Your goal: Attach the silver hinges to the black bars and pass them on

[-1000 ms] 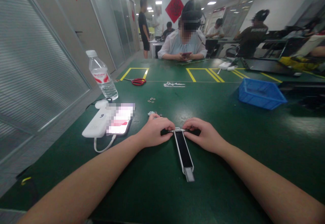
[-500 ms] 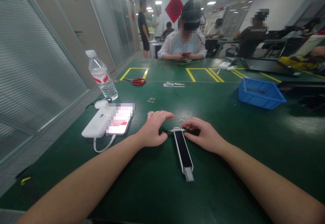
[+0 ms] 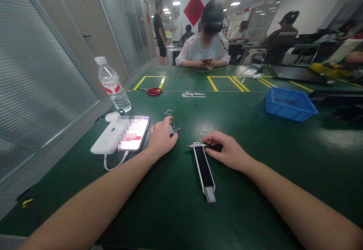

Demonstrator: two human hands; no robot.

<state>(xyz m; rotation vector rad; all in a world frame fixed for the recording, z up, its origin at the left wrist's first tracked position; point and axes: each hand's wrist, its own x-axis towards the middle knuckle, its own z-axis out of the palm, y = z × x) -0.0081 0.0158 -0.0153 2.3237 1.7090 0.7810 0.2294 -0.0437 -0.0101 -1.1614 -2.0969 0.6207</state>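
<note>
My left hand (image 3: pixel 161 138) rests low over the table with its thumb and fingers apart. Partly under its fingertips is a small shiny piece (image 3: pixel 172 129), too covered to name, with small metal rings (image 3: pixel 177 129) beside it. My right hand (image 3: pixel 224 146) has its fingers curled round the right end of a slim silver rod with a pointed tip (image 3: pixel 195 145). The tip points left. That rod lies across the far end of a long, flat black piece with a white rim (image 3: pixel 204 167); a grey tab (image 3: pixel 210 195) sticks out at its near end.
Left stand a water bottle (image 3: pixel 113 89), a white power bank (image 3: pixel 104 138) and a cabled phone (image 3: pixel 136 133). Farther off lie red-handled scissors (image 3: pixel 154 91), several small rings (image 3: pixel 168 111) and white strips (image 3: pixel 193 94). A blue bin (image 3: pixel 290 104) sits right. Opposite, a person (image 3: pixel 205 50) holds a phone.
My left hand has moved left, away from the rod's tip, to the small shiny piece and rings. My right hand, the rod and the black piece have stayed in place.
</note>
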